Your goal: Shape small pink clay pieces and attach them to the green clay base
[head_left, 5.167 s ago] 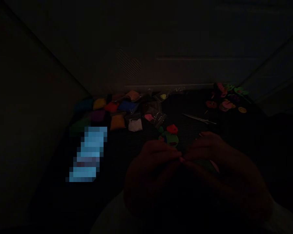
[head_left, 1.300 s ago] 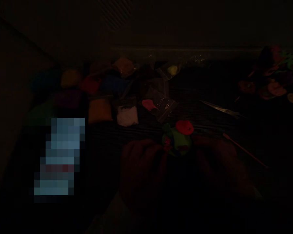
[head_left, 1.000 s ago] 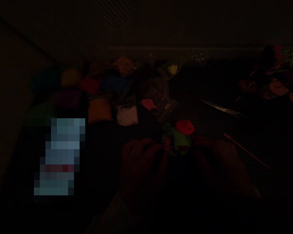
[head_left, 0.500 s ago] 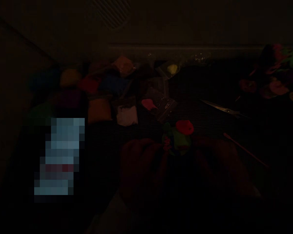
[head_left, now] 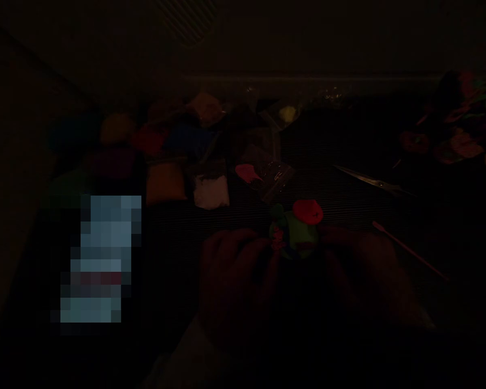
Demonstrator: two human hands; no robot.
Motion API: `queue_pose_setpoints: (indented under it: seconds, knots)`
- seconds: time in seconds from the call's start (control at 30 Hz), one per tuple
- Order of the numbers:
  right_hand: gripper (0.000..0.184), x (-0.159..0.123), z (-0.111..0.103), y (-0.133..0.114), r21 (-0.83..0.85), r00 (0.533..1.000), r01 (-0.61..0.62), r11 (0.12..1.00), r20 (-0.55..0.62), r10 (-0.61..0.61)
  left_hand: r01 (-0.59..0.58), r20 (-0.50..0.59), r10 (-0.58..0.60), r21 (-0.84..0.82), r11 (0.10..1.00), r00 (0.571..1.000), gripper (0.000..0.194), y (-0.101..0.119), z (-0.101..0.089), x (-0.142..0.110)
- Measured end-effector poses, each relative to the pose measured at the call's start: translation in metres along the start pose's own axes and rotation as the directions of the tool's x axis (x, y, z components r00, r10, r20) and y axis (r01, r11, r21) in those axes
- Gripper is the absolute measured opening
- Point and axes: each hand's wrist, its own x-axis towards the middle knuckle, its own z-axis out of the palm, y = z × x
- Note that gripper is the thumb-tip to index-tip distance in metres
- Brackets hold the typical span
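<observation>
The scene is very dark. A small modelling-clay figure [head_left: 302, 232], mostly green, sits between my two hands. It has a round red piece [head_left: 308, 212] at its upper right and a pink textured bit [head_left: 277, 237] on its left side. My left hand [head_left: 237, 270] is closed, with thumb and fingertips gripping the figure's left edge. From the other side, my right hand [head_left: 360, 259] has its bent fingers at the figure's right edge. Shadow hides the undersides of both hands.
Small bags of coloured clay lie at the back left, among them an orange bag [head_left: 166, 182] and a white bag [head_left: 211, 192]. A lit, blurred screen [head_left: 105, 232] is at the left. Scissors [head_left: 380, 185] and a thin pink stick [head_left: 409, 249] lie to the right, with colourful pieces [head_left: 464, 145] behind.
</observation>
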Motion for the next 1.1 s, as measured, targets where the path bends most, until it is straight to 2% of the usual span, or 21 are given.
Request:
queue_pose_setpoints:
  seconds: [0.1,0.33,0.57,0.7,0.93,1.1]
  knots:
    - [0.023,-0.0003,0.0003,-0.0002,-0.028,0.999,0.022,0.999,-0.037,-0.023,-0.009,-0.02,0.01,0.005,1.0,1.0,0.02,-0.001,-0.0008,-0.0003]
    - [0.023,0.0007,-0.0004,-0.0011,-0.017,0.999,0.016,1.0,-0.038,-0.016,-0.038,-0.038,0.037,-0.004,0.999,0.999,0.014,0.0006,-0.0059,-0.0021]
    - [0.023,0.0009,-0.0011,-0.0005,0.003,1.0,-0.011,1.0,-0.004,0.011,-0.041,-0.075,0.043,0.024,0.999,0.996,0.018,-0.0001,-0.002,-0.0027]
    - [0.024,0.0005,-0.0003,-0.0003,-0.019,1.0,-0.003,1.0,-0.027,0.002,-0.037,-0.084,0.04,0.03,0.999,0.996,0.017,-0.0006,-0.0015,-0.0012]
    - [0.023,0.0006,0.0,-0.0006,0.003,1.0,-0.01,1.0,0.015,0.009,-0.022,-0.038,0.023,0.029,0.999,0.999,0.014,0.0005,-0.0024,-0.0001]
    - [0.021,-0.0009,-0.0043,0.0014,-0.033,0.998,0.019,0.999,-0.059,-0.021,-0.009,-0.024,0.009,0.008,1.0,1.0,0.02,0.0003,-0.0047,0.0003]
